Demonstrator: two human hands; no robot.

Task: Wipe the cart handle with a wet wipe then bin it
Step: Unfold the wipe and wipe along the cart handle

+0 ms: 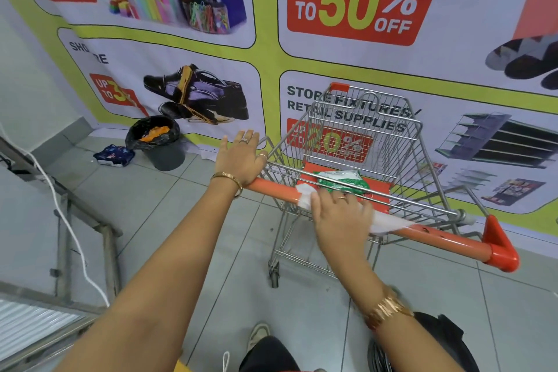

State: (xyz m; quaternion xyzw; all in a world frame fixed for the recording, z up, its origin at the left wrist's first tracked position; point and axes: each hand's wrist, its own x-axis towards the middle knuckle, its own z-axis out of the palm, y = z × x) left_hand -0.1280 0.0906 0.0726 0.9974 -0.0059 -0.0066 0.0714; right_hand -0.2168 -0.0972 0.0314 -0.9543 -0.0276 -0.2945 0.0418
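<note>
Your right hand presses a white wet wipe around the cart's orange plastic handle bar; your left hand, fingers spread, rests on its end.

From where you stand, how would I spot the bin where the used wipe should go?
Look at the big sale poster on the wall, then down to the floor beneath its shoe picture. The bin is the dark grey bucket there, left of the cart, lined with a black bag holding orange rubbish.

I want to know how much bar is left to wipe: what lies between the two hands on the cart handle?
In the head view, only bare orange cart handle runs between the left hand and the wet wipe under the right hand.
</note>
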